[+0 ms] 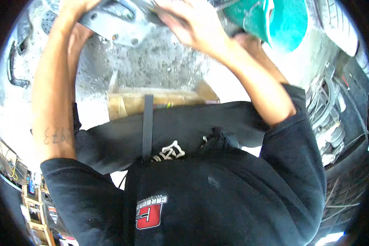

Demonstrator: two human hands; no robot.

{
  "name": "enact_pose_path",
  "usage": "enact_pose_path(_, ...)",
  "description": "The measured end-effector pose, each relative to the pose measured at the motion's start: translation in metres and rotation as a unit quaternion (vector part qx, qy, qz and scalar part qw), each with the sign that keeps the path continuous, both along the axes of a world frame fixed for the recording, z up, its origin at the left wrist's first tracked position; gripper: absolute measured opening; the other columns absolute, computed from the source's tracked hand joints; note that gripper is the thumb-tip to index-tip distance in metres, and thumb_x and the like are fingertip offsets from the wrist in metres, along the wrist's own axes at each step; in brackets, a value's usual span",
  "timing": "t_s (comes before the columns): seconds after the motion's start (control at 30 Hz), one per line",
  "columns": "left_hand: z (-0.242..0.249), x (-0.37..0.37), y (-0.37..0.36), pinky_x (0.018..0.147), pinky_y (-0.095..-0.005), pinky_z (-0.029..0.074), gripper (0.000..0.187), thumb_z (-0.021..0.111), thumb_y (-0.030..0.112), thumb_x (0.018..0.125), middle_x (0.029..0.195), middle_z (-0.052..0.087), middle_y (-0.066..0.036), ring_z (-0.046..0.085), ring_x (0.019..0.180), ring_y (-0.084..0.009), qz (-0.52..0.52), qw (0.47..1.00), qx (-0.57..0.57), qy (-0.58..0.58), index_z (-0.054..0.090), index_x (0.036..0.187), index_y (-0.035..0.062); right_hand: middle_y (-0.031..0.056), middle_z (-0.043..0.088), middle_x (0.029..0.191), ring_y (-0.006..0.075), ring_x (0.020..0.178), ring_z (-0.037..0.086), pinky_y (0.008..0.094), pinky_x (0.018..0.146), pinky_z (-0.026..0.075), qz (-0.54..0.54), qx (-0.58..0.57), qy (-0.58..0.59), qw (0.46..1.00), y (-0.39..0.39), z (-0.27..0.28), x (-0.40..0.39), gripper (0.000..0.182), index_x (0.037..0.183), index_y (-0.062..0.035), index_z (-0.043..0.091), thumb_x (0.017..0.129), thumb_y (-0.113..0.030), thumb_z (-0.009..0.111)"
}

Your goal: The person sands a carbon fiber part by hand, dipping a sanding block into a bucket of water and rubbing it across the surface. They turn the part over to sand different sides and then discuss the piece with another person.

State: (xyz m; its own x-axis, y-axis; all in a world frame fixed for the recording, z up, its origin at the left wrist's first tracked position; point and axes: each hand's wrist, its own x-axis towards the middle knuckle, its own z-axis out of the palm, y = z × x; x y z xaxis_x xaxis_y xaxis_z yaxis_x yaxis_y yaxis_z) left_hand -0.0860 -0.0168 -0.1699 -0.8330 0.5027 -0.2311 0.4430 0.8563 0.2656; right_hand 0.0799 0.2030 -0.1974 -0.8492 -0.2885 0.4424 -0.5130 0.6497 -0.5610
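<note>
"Position of the grey flat metal part with round holes point(125, 35)?"

"Upper edge of the view, left of centre, above the stained grey floor point(143, 69); its far side is cut off by the frame."

"And the hands?"

"Left hand point(77, 5): beside the part's left end, mostly out of frame, so whether its fingers are wide or closed cannot be told. Right hand point(188, 20): at the part's right end, fingers bent inward beside a dark, blurred edge; whether they grip it cannot be told."

"Which objects surround them?"

"Right of the right hand, a teal plastic container point(289, 24), with a pale treaded tyre point(336, 26) farther right. Near the left border, a black curved bar point(14, 69) on the floor."

"Nearer the body?"

"A brown open-topped wooden box point(119, 106), partly hidden by black shorts point(184, 119). A black strap point(148, 123) crosses in front of both. Below, a black T-shirt point(217, 197) bears a red-and-white emblem point(149, 216)."
</note>
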Motion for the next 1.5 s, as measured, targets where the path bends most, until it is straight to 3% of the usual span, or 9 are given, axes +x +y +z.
enact_pose_path(0.27,0.004,-0.001,-0.001,0.118,-0.0533,0.028,0.067,0.061,0.065,0.084,0.094,0.072,-0.027,0.067,0.104,-0.0392,0.006,1.0,-0.026,-0.007,0.079,0.089,0.0006,0.0138,0.061,0.096,0.0348,0.087,0.064,0.0426,0.075,0.054,-0.032,0.099,-0.221,0.97,0.012,0.037,0.028,0.05,0.128,-0.017,0.068,0.08,-0.017,0.079)
enact_pose_path(0.47,-0.008,-0.001,-0.003,0.119,-0.0524,0.026,0.071,0.059,0.069,0.085,0.095,0.072,-0.027,0.067,0.106,-0.0382,-0.005,0.999,-0.015,0.044,0.079,0.091,0.0007,0.0274,0.065,0.088,0.0478,0.078,0.062,0.0502,0.068,0.052,-0.004,-0.096,-0.047,0.994,-0.03,0.029,-0.046,0.03,0.119,-0.0008,0.066,0.089,-0.004,0.063)
enact_pose_path(0.73,-0.002,-0.002,-0.002,0.116,-0.0507,0.03,0.076,0.055,0.071,0.086,0.09,0.07,-0.03,0.067,0.1,-0.0405,-0.001,1.0,-0.024,0.005,0.078,0.084,-0.0009,0.012,0.052,0.081,0.0312,0.074,0.057,0.0437,0.066,0.049,-0.051,0.031,-0.134,0.989,-0.007,0.031,0.01,0.053,0.129,-0.0165,0.069,0.078,-0.013,0.08)
enact_pose_path(0.8,-0.01,-0.009,-0.003,0.116,-0.0511,0.03,0.075,0.055,0.071,0.086,0.092,0.071,-0.029,0.067,0.101,-0.0405,-0.002,0.999,-0.026,-0.028,0.078,0.086,-0.0001,0.0272,0.064,0.086,0.049,0.077,0.061,0.0508,0.068,0.051,-0.046,-0.083,-0.095,0.991,-0.033,0.041,-0.035,0.033,0.121,-0.0004,0.065,0.088,-0.003,0.062)
enact_pose_path(1.07,-0.012,-0.007,-0.005,0.117,-0.0523,0.028,0.071,0.059,0.068,0.085,0.09,0.071,-0.03,0.067,0.104,-0.0397,-0.001,1.0,-0.023,0.019,0.078,0.083,0.0005,0.0135,0.06,0.088,0.0328,0.087,0.063,0.0447,0.072,0.051,-0.057,0.075,-0.17,0.981,0.028,0.068,0.057,0.051,0.129,-0.0201,0.068,0.08,-0.014,0.078)
enact_pose_path(1.2,0.007,-0.001,0.002,0.117,-0.0495,0.028,0.071,0.063,0.068,0.083,0.081,0.07,-0.029,0.069,0.082,-0.0416,0.042,0.998,0.015,-0.037,0.076,0.074,-0.0008,0.0183,0.072,0.085,0.0293,0.074,0.069,0.0407,0.069,0.054,-0.502,0.026,-0.124,0.855,0.072,0.146,-0.009,0.031,0.113,0.0029,0.069,0.089,-0.015,0.07)
enact_pose_path(1.3,-0.019,-0.02,-0.014,0.116,-0.0501,0.031,0.071,0.052,0.072,0.09,0.1,0.073,-0.019,0.068,0.1,-0.0337,-0.023,0.999,-0.001,-0.031,0.075,0.102,0.0054,0.0168,0.075,0.092,0.0241,0.082,0.072,0.0368,0.075,0.056,-0.43,0.07,-0.053,0.899,0.211,0.101,-0.009,0.04,0.12,0.0029,0.068,0.09,-0.023,0.073)
enact_pose_path(1.37,-0.076,-0.041,-0.054,0.118,-0.05,0.03,0.072,0.044,0.072,0.097,0.117,0.074,-0.013,0.064,0.118,-0.0265,-0.204,0.959,-0.028,0.195,0.067,0.132,0.0138,0.0237,0.073,0.112,0.0351,0.105,0.071,0.0436,0.093,0.055,-0.575,0.082,-0.405,0.706,0.196,0.109,-0.01,0.047,0.127,-0.0037,0.067,0.086,-0.025,0.075)
enact_pose_path(1.5,-0.026,-0.019,-0.015,0.107,-0.0446,0.042,0.066,0.058,0.068,0.091,0.128,0.068,-0.013,0.064,0.119,-0.0295,0.059,0.991,-0.009,-0.117,0.072,0.123,0.0115,0.0228,0.073,0.115,0.0376,0.11,0.069,0.0464,0.097,0.053,-0.312,0.301,-0.463,0.773,0.284,-0.019,0.034,0.052,0.124,-0.0054,0.071,0.079,-0.032,0.078)
